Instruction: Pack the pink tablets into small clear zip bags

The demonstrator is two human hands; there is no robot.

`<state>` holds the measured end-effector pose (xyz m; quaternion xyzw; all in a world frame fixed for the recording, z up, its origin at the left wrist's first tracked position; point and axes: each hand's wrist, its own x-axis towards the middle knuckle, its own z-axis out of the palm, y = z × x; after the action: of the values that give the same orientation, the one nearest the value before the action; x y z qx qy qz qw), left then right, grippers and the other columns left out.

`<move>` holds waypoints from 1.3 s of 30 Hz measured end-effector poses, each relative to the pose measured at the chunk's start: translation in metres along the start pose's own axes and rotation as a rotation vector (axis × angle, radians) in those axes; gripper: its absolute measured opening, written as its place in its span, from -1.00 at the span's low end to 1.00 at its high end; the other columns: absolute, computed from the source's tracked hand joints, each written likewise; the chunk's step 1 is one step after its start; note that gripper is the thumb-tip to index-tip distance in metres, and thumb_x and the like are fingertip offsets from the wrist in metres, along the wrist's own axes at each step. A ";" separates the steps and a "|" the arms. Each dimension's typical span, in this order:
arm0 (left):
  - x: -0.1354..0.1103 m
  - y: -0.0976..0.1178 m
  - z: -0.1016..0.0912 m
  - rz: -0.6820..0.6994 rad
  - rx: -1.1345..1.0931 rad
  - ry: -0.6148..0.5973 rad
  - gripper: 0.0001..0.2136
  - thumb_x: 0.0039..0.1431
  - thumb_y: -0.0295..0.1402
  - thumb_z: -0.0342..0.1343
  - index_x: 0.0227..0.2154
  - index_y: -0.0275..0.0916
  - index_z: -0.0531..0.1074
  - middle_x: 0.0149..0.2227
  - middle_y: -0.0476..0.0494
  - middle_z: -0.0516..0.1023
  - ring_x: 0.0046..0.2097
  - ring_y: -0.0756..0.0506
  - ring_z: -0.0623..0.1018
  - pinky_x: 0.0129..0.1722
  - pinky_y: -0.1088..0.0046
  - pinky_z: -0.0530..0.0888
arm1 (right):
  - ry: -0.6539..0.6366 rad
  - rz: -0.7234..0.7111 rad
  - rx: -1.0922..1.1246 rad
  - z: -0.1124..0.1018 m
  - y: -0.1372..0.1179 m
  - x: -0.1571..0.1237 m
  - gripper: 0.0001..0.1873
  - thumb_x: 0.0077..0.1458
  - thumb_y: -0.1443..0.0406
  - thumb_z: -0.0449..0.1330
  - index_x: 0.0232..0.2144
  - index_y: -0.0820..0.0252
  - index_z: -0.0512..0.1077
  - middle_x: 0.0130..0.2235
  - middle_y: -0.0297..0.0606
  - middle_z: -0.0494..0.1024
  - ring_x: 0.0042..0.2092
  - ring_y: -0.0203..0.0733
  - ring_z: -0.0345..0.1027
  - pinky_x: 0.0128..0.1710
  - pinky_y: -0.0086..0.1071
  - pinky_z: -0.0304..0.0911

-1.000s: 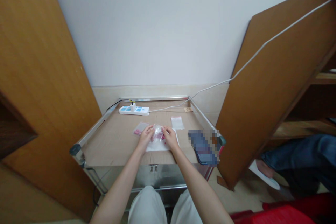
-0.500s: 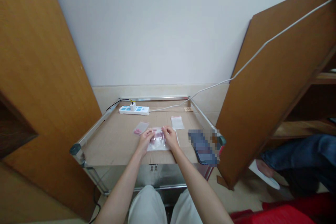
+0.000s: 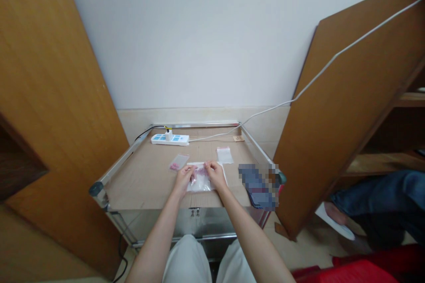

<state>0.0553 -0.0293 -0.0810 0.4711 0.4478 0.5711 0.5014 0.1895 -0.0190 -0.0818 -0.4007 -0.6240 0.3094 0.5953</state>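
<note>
A clear plastic bag [image 3: 201, 181] lies at the front middle of the cardboard-covered table top [image 3: 142, 185]. My left hand [image 3: 184, 178] pinches its upper left edge, and my right hand [image 3: 215, 173] grips the upper right edge. Some pinkish colour shows through the film between my fingers; what it is I cannot make out. Just beyond my left hand lies a small clear bag [image 3: 179, 161] with pink pieces in its lower left corner. Behind my right hand rests a stack of flat clear bags [image 3: 225, 155].
A white power strip [image 3: 170, 139] with a plug stands at the back left, its white cable running right. A dark, pixelated object [image 3: 257, 188] lies at the right edge. Metal rails [image 3: 262, 152] border the table. A person's leg [image 3: 381, 199] shows at far right.
My hands have stayed nearly in place, still on the bag. Its film looks slightly flatter, and the glare on it has shifted.
</note>
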 end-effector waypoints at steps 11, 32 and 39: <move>0.000 -0.002 -0.002 0.022 0.002 0.035 -0.69 -0.25 -0.14 0.13 -0.57 -0.34 0.33 -0.75 0.07 0.30 -0.75 0.14 0.17 -0.75 0.64 0.04 | -0.008 -0.018 -0.049 0.000 -0.004 -0.001 -0.71 -0.02 0.17 -0.02 -0.63 0.21 0.29 -0.52 -0.30 0.37 -0.42 -0.29 0.20 -0.38 -0.44 0.12; -0.006 0.002 0.000 -0.028 0.022 -0.133 -0.69 -0.19 -0.14 0.11 -0.48 -0.33 0.39 -0.73 0.10 0.24 -0.71 0.14 0.17 -0.75 0.64 0.07 | -0.097 -0.106 -0.034 0.001 -0.013 -0.005 -0.85 -0.06 0.26 0.07 -0.55 0.20 0.35 -0.43 -0.28 0.38 -0.38 -0.28 0.23 -0.40 -0.45 0.13; -0.004 -0.001 -0.001 -0.010 0.036 -0.101 -0.68 -0.21 -0.16 0.13 -0.48 -0.37 0.40 -0.73 0.08 0.24 -0.67 0.14 0.19 -0.69 0.64 0.07 | -0.126 -0.169 -0.092 0.001 -0.010 -0.005 -0.90 -0.05 0.31 0.05 -0.53 0.21 0.32 -0.42 -0.27 0.37 -0.34 -0.28 0.24 -0.35 -0.44 0.16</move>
<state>0.0548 -0.0332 -0.0828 0.5061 0.4347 0.5358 0.5176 0.1867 -0.0280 -0.0760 -0.3533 -0.7054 0.2536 0.5597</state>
